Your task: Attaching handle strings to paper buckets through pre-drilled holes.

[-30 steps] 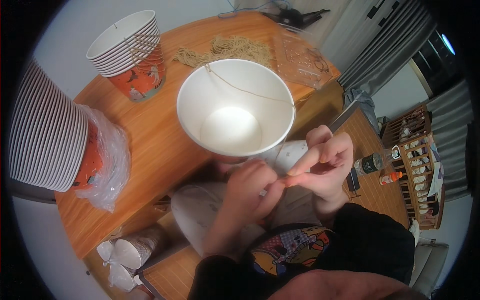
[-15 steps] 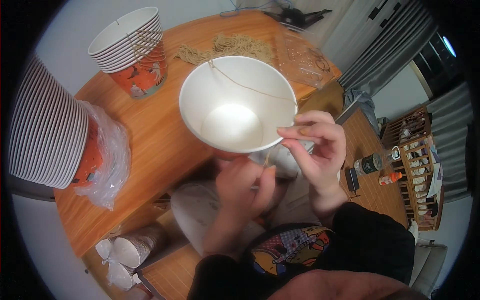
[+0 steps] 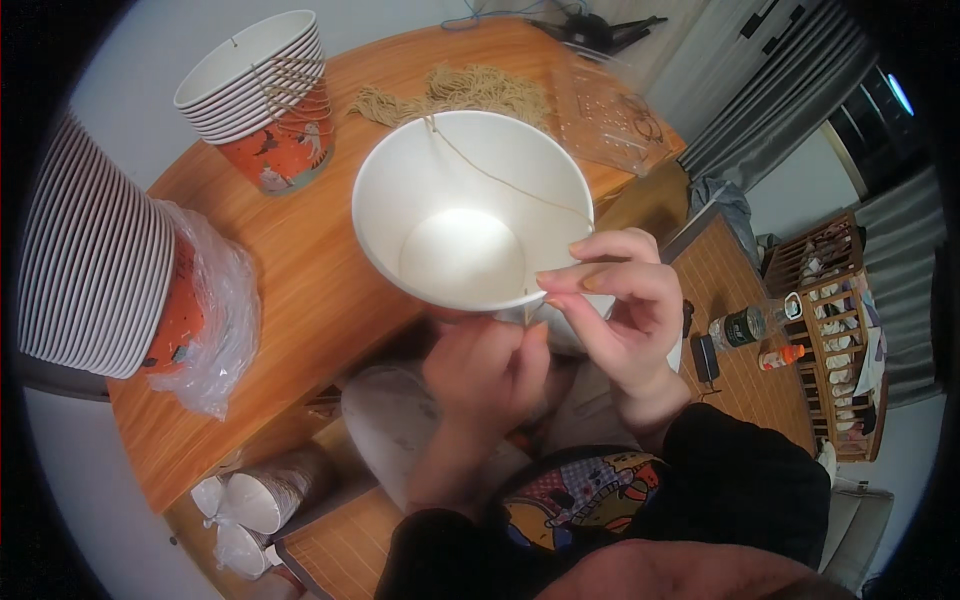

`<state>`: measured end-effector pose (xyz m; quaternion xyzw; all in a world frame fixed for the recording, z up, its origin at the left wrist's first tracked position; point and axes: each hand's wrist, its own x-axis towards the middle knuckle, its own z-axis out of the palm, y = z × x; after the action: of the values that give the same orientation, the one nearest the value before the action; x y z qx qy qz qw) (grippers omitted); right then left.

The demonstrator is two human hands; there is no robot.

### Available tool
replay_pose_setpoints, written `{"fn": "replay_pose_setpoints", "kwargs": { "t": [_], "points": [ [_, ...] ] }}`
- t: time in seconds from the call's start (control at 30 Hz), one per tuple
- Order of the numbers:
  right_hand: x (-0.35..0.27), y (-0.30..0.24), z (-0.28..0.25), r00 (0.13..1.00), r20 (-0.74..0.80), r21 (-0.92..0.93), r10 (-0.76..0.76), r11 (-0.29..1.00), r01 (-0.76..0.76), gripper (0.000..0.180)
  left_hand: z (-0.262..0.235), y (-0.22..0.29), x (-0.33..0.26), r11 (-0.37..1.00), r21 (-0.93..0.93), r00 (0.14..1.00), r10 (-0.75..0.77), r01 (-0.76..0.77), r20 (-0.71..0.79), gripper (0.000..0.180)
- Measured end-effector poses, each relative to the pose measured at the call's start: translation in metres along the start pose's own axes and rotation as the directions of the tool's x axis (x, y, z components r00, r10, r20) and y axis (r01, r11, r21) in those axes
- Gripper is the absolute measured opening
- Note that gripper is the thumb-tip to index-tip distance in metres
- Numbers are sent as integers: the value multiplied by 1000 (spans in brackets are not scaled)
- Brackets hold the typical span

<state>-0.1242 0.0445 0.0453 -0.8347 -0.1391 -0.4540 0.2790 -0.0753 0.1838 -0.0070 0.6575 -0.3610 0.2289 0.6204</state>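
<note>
A large white-lined paper bucket (image 3: 405, 215) with an orange outside is tipped toward me at the table's near edge. A thin tan cord (image 3: 501, 183) is fixed at its far rim and slants across the opening to the right rim. My right hand (image 3: 620, 310) is closed in a pinch at the near right rim, thumb against forefinger, other fingers curled. Just under the near rim, my left hand (image 3: 480, 365) is closed, thumb against the curled forefinger, on a short piece of cord that sticks up. The bucket's underside and part of my left fingers are hidden.
Nested orange buckets (image 3: 270, 140) with cord handles stand at the back left. A taller bucket stack (image 3: 90, 260) in clear plastic is nearer. Tan cords (image 3: 480, 95) lie behind my bucket, beside a clear plastic tray (image 3: 600, 115). Wrapped cups (image 3: 260, 500) sit below left; bottles (image 3: 740, 328) stand right.
My right fingertips have slid left and slightly down along the near rim. The bucket has shifted slightly left. My left hand keeps its pinch and has moved very little.
</note>
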Motion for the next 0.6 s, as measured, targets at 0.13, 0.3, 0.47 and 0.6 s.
{"fn": "replay_pose_setpoints", "kwargs": {
  "t": [0.13,0.3,0.47,0.6],
  "points": [
    [7,-6,1,999,32,48,-12,999,10,31,1,-3,-5,992,110,998,-58,60,-18,20],
    [17,-13,-8,983,181,16,8,1000,-11,30,2,-2,-1,997,33,997,-71,72,-31,17],
    [26,-19,-9,967,257,-39,-7,999,18,28,2,-3,-2,996,38,997,-80,81,-24,12],
    [30,-19,-11,958,286,-122,-19,991,56,25,3,-3,-2,995,38,996,-86,87,-21,12]
  ]
}}
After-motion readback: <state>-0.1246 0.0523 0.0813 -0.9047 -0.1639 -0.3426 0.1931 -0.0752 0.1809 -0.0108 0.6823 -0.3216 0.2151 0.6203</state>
